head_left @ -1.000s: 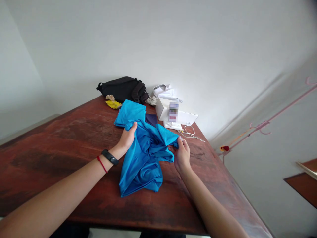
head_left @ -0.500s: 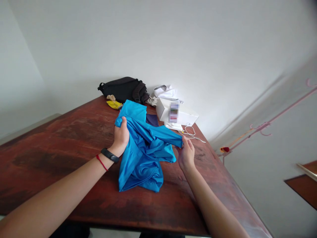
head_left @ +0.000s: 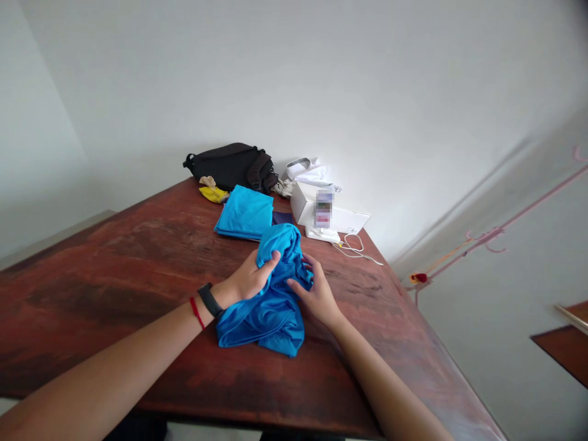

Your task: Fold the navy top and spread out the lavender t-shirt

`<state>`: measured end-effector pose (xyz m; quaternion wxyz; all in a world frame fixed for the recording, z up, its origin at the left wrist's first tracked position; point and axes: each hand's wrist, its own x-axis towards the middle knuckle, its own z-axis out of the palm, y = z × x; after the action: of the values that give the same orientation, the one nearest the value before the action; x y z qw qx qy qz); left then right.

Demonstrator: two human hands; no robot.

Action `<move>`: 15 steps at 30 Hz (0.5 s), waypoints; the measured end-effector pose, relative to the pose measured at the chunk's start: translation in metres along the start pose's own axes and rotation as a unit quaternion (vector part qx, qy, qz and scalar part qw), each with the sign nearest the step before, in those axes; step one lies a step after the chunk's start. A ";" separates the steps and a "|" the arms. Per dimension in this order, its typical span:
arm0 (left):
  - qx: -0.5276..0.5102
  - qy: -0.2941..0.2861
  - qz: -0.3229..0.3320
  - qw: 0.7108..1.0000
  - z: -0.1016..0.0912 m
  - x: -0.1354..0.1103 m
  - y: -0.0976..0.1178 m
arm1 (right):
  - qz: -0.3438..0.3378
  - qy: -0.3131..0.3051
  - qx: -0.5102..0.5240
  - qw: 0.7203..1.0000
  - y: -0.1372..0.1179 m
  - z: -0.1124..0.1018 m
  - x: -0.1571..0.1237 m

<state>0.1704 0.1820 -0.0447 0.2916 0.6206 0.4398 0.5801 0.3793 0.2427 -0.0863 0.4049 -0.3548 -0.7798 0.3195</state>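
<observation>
A crumpled bright blue garment (head_left: pixel 271 306) lies bunched on the dark red wooden table (head_left: pixel 138 269). My left hand (head_left: pixel 250 278), with a black band and a red string on its wrist, is closed round the garment's upper fold. My right hand (head_left: pixel 312 294) presses into the cloth from the right, fingers curled on it. Just beyond them a second blue cloth (head_left: pixel 245 213) lies folded flat.
At the table's far end sit a black bag (head_left: pixel 229 164), a yellow item (head_left: pixel 212 193), a white box (head_left: pixel 321 211), white cloth (head_left: pixel 305 168) and a white cable (head_left: pixel 353 245). The table's right edge drops off near a white wall with a pink cord (head_left: pixel 496 229).
Both hands have come together and gathered the stretched-out blue garment into a bunch. The folded blue cloth behind, covered before, now shows.
</observation>
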 end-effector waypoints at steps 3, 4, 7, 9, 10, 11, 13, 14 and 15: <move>0.078 -0.141 0.076 0.984 0.007 -0.008 0.002 | -0.015 0.022 -0.030 0.999 0.004 0.002 -0.001; 0.108 -0.173 0.102 0.974 0.009 -0.009 0.002 | -0.015 0.031 -0.039 0.999 0.006 0.002 -0.001; 0.192 -0.213 0.158 0.945 0.015 -0.012 -0.002 | -0.002 0.055 -0.059 0.997 0.010 0.000 0.001; 0.222 -0.190 0.155 0.944 0.016 -0.013 -0.006 | 0.015 0.069 -0.065 0.995 0.011 -0.002 0.002; 0.223 -0.166 0.146 0.949 0.017 -0.012 -0.008 | 0.023 0.073 -0.070 0.995 0.011 -0.003 0.002; 0.213 -0.137 0.135 0.958 0.016 -0.011 -0.008 | 0.028 0.075 -0.076 0.994 0.011 -0.003 0.002; 0.165 -0.065 0.103 0.979 0.013 -0.008 -0.006 | 0.026 0.084 -0.088 0.992 0.006 -0.005 0.002; 0.133 -0.030 0.083 0.987 0.011 -0.005 -0.003 | 0.018 0.093 -0.094 0.991 0.003 -0.005 0.002; 0.100 -0.002 0.062 0.993 0.009 -0.003 0.000 | 0.004 0.101 -0.097 0.990 -0.002 -0.006 0.001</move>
<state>0.1796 0.1806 -0.0474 0.1921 0.6743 0.4556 0.5485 0.3832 0.2442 -0.0815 0.4441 -0.4259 -0.7608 0.2065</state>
